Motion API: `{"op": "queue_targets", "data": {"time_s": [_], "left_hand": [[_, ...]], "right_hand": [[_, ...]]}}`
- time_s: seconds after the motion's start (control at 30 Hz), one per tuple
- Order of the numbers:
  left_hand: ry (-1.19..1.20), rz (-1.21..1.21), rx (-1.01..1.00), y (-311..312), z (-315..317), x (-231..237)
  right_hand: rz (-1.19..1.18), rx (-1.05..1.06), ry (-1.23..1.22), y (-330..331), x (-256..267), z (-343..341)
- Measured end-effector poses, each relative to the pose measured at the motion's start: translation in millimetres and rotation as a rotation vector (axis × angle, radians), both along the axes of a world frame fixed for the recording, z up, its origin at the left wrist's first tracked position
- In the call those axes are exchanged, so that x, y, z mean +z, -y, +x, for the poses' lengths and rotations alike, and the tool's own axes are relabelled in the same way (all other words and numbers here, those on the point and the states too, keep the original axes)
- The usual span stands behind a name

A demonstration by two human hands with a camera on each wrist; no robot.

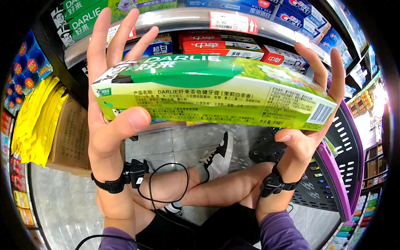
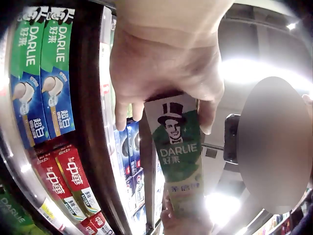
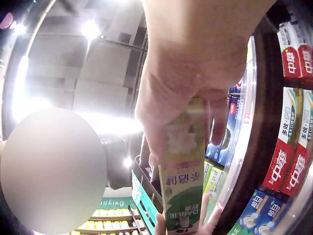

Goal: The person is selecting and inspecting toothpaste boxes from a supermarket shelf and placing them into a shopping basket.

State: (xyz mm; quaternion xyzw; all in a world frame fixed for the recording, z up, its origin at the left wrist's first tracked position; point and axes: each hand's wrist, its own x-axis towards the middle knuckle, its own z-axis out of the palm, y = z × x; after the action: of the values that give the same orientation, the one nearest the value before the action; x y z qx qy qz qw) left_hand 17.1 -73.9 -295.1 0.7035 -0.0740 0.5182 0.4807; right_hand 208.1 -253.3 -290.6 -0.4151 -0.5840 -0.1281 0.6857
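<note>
A green and white DARLIE toothpaste box (image 1: pixel 216 85) spans the space between both hands, its printed long side facing the head camera. My left hand (image 1: pixel 104 129) holds its left end, the thumb across the front face and the other fingers spread up behind. At the opposite end, near the barcode, my right hand (image 1: pixel 306 141) grips with the thumb low at the front and fingers raised behind. From the left wrist the box (image 2: pixel 178 142) shows its hat-man logo below the hand. In the right wrist view the same box (image 3: pixel 183 166) extends away beneath the palm.
Behind the box stands a shelf with red toothpaste boxes (image 1: pixel 223 45) and blue Crest boxes (image 1: pixel 298 18). A black and purple basket (image 1: pixel 346 137) sits at the right. Yellow packets (image 1: pixel 37 125) lie by a cardboard carton (image 1: pixel 68 137) at the left. Crossed legs are below.
</note>
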Motion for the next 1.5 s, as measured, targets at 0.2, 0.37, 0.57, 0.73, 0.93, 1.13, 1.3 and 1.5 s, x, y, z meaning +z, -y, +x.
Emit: {"op": "queue_targets", "data": {"time_s": [0.2, 0.37, 0.57, 0.73, 0.93, 1.13, 1.3, 1.5], "left_hand": [[0.013, -0.076, -0.104, 3, -2, 0], [0.019, -0.189, -0.102, 15, -3, 7], [-0.019, -0.216, -0.098, 19, -11, 10], [-0.062, 0.043, -0.234, -5, -24, 5], [-0.063, 0.048, -0.212, -4, -29, 9], [-0.21, 0.328, -0.218, -9, -36, 14], [-0.15, 0.369, -0.229, -11, -30, 12], [-0.144, 0.372, -0.243, -10, -27, 11]], "right_hand": [[-0.052, -0.034, 0.075, 10, -4, 18], [-0.017, 0.068, 0.193, 9, -4, 25], [-0.026, 0.062, 0.194, 13, -2, 22], [-0.002, 0.182, 0.124, 15, 2, 16], [0.0, 0.175, 0.141, 17, 5, 13], [-0.031, 0.236, 0.133, 21, 5, 13], [-0.048, 0.273, 0.064, 22, 7, 10], [-0.188, 0.238, 0.158, 37, 11, 23]]}}
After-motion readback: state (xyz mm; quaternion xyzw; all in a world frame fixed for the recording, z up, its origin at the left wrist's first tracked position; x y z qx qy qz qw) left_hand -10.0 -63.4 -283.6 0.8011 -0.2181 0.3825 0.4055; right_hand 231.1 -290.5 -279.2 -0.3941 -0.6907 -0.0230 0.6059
